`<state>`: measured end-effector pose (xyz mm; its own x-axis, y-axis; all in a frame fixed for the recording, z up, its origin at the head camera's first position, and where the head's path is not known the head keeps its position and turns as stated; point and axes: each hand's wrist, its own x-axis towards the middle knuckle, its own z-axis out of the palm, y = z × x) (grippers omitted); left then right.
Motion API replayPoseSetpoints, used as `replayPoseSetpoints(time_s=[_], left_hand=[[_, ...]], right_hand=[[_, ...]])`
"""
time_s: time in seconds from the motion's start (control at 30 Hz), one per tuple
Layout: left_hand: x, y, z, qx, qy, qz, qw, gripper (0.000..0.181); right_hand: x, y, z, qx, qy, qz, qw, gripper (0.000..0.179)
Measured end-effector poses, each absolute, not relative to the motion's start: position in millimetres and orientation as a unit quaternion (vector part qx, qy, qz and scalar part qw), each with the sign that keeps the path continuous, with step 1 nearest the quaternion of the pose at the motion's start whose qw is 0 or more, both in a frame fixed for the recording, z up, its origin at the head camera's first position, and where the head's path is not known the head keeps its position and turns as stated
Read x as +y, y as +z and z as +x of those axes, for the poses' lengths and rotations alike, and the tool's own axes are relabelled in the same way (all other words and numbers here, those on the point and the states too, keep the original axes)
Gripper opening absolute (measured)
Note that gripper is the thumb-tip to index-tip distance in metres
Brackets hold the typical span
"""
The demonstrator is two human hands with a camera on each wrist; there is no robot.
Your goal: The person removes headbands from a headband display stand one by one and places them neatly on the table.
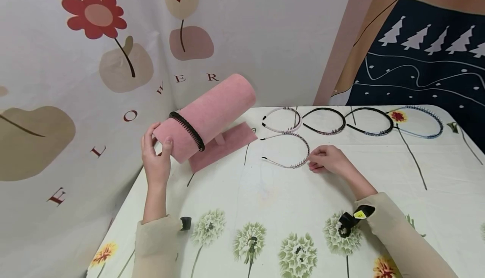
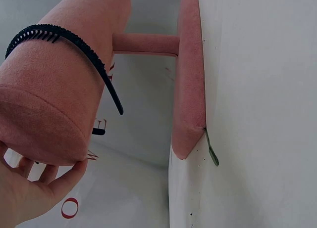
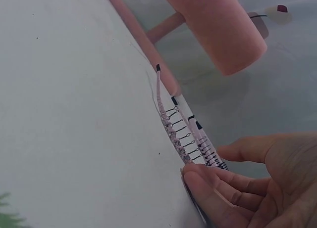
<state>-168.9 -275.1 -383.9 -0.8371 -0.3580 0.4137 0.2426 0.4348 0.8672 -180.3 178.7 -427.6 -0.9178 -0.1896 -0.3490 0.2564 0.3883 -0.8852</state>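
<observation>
A pink velvety headband stand has a thick roll (image 1: pixel 219 105) on a short post above a flat base (image 1: pixel 236 144). Around the roll's near end sits a black toothed headband (image 1: pixel 189 130). My left hand (image 1: pixel 156 164) grips that same end, thumb on one side and fingers on the other. To the right, my right hand (image 1: pixel 329 160) pinches the curved middle of a pale pink headband (image 3: pixel 171 126) with wire-like teeth. This headband lies at the table surface, its two black tips pointing toward the stand.
Behind it lie a white-and-pink headband (image 1: pixel 268 112), two black headbands (image 1: pixel 345 122) (image 1: pixel 392 123) and a blue headband (image 1: pixel 439 122) in a row. The table (image 1: pixel 265 202) wears a white flowered cloth. A printed curtain (image 1: pixel 265 38) hangs behind the stand.
</observation>
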Motion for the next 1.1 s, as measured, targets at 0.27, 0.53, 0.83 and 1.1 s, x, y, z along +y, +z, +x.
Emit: replayPoseSetpoints(time_s=[0.27,0.53,0.83,1.1], left_hand=[[-276,-385,-171,-0.803,-0.524,0.047,0.279,0.055],[-274,-385,-171,-0.803,-0.524,0.052,0.279,0.056],[-275,-385,-171,-0.802,-0.524,0.046,0.281,0.056],[-257,-361,-153,-0.801,-0.529,0.045,0.276,0.055]], right_hand=[[179,-428,-181,0.807,-0.558,0.019,0.192,0.033],[178,-429,-182,0.813,-0.556,0.007,0.173,0.030],[173,-426,-181,0.832,-0.537,0.005,0.138,0.030],[171,-423,-179,0.844,-0.524,-0.001,0.119,0.027]])
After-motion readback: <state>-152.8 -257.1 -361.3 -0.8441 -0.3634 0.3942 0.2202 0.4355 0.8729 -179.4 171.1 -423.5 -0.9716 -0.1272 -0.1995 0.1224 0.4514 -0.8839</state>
